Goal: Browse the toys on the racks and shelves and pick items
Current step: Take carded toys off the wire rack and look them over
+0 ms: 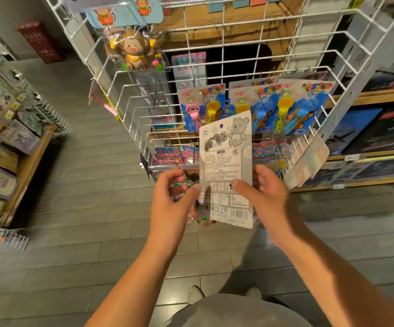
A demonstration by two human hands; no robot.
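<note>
Both hands hold a carded toy pack before the white wire rack (130, 90).
Head view: right hand (265, 192) and left hand (172, 197) pinch the toy pack (226, 166), grey printed back showing, below hanging bubble-wand packs (257, 105).

Your left hand (172, 197) and right hand (265, 195) are bare, with no rings, watch or gloves. Your arms have no sleeves on them. You wear grey clothes (233, 312) and light shoes (195, 294).

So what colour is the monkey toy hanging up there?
Brown, with a yellow bib, in the head view: monkey toy.
</note>
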